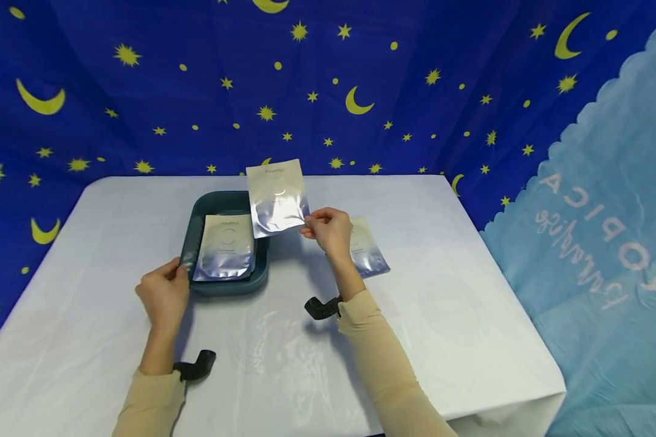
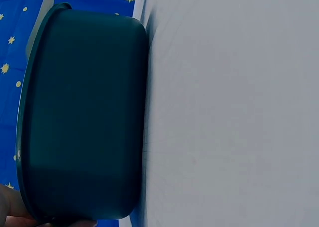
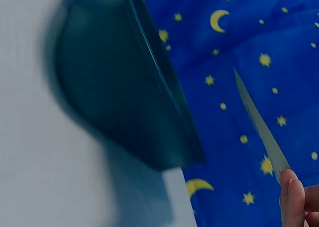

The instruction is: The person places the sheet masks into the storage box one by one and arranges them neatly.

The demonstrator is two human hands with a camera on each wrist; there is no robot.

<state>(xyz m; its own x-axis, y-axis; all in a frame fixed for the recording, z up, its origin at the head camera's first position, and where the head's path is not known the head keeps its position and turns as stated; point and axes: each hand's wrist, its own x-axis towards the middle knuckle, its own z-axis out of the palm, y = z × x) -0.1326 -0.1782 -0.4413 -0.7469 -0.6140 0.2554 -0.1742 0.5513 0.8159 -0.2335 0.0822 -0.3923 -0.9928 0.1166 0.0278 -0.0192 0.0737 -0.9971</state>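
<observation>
Silver sachet [image 1: 277,199] — aloft near centre of frame, lower-right corner pinched in right hand [image 1: 330,230]; left hand [image 1: 164,290] grips lower-left rim of bin [image 1: 229,289]. One-corner hold — sachet could twist or slip.

White-covered table [image 1: 448,340], blue moon-and-star backdrop [image 1: 404,103] behind, pale blue lettered cloth [image 1: 596,340] at right

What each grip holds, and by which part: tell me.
Right grip: a foil packet, by its lower right corner. Left grip: the bin, by its near-left rim.
</observation>
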